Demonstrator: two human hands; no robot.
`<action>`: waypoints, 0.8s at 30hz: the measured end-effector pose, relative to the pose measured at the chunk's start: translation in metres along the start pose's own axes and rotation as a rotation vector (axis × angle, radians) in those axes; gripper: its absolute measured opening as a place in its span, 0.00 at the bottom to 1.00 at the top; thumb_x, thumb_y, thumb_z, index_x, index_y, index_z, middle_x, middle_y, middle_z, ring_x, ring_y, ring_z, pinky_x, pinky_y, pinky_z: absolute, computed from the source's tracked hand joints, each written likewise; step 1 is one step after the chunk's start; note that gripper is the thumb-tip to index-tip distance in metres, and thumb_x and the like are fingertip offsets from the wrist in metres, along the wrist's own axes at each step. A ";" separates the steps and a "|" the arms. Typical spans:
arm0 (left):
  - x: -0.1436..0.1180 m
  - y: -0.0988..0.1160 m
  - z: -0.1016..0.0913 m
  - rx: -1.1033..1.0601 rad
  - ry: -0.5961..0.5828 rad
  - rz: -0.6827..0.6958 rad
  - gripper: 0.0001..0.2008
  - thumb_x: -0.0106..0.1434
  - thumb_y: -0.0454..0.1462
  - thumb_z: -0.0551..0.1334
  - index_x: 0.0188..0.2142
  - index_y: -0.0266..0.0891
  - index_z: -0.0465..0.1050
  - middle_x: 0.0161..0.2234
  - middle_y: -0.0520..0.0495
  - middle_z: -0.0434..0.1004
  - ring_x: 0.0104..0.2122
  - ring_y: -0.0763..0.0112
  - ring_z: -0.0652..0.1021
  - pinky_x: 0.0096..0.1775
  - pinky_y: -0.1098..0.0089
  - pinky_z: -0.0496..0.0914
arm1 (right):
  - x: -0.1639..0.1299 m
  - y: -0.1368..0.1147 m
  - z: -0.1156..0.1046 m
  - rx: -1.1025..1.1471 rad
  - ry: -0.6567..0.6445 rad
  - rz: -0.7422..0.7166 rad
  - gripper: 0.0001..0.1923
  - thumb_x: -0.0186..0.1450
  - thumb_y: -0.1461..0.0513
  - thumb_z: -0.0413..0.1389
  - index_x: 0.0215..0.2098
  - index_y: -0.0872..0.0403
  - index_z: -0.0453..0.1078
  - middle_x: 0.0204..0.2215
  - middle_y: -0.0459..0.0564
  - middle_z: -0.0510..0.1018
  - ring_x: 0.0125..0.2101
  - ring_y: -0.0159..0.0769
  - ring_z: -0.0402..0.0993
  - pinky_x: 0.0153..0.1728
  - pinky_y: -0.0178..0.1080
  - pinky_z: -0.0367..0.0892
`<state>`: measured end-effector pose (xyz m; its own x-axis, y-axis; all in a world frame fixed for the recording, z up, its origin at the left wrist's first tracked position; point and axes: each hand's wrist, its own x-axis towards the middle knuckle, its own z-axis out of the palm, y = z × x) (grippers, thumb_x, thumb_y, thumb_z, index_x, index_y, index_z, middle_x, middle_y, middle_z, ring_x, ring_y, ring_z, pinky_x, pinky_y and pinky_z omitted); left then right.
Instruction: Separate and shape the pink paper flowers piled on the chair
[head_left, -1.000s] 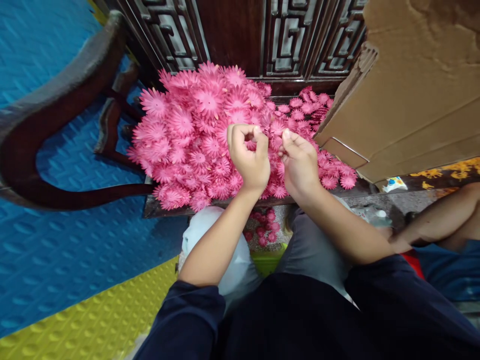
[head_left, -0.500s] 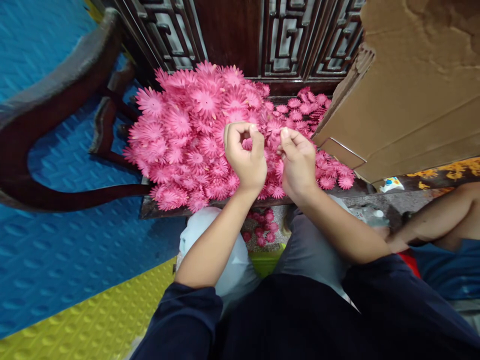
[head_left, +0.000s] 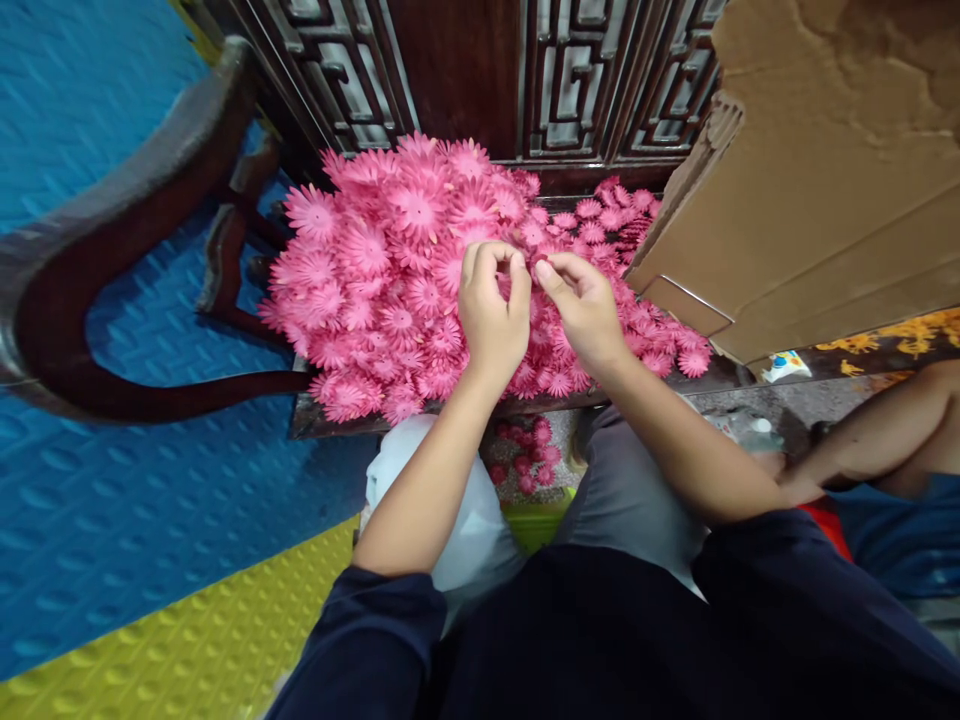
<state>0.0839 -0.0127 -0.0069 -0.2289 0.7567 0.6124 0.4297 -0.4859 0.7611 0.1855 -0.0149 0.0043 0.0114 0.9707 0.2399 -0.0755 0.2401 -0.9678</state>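
Observation:
A big heap of pink artificial flower heads (head_left: 390,270) covers a dark wooden bench (head_left: 330,418) in front of me. My left hand (head_left: 491,315) is curled over the heap, thumb and fingers pinched on a small pink flower piece (head_left: 525,262). My right hand (head_left: 585,310) reaches in from the right, and its fingertips meet the same piece beside the left thumb. Both hands hover just above the pile's right half.
A cardboard box flap (head_left: 817,190) rises at the right. Carved dark wooden panels (head_left: 562,80) stand behind the heap, and a curved wooden chair arm (head_left: 112,260) is at the left. Several pink flowers (head_left: 525,460) lie on the floor. Another person's arm (head_left: 862,450) is at the right.
My right hand has moved left toward my left hand, so the fingertips now meet on the pink piece. The view shifted slightly.

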 end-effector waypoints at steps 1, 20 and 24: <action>-0.001 0.000 0.000 -0.005 -0.006 -0.009 0.10 0.65 0.43 0.53 0.31 0.41 0.64 0.33 0.48 0.69 0.37 0.71 0.71 0.41 0.69 0.65 | 0.000 0.000 0.000 -0.006 0.016 -0.008 0.12 0.55 0.50 0.59 0.30 0.49 0.71 0.32 0.43 0.76 0.37 0.30 0.71 0.47 0.38 0.65; -0.003 0.000 0.002 0.181 -0.006 0.068 0.08 0.66 0.38 0.52 0.31 0.40 0.64 0.31 0.49 0.72 0.34 0.71 0.73 0.39 0.68 0.67 | 0.006 0.003 -0.009 -0.033 -0.040 -0.023 0.12 0.54 0.52 0.60 0.33 0.50 0.72 0.35 0.44 0.78 0.39 0.31 0.74 0.47 0.40 0.69; -0.003 0.000 0.002 0.194 -0.014 0.059 0.08 0.66 0.37 0.51 0.33 0.40 0.64 0.31 0.48 0.73 0.33 0.71 0.73 0.37 0.69 0.67 | 0.005 0.005 -0.009 -0.048 0.022 -0.025 0.12 0.56 0.52 0.59 0.30 0.51 0.72 0.28 0.43 0.78 0.31 0.30 0.74 0.39 0.39 0.71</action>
<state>0.0859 -0.0142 -0.0092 -0.1865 0.7363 0.6504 0.6026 -0.4371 0.6677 0.1940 -0.0083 -0.0003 0.0348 0.9641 0.2633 -0.0265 0.2642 -0.9641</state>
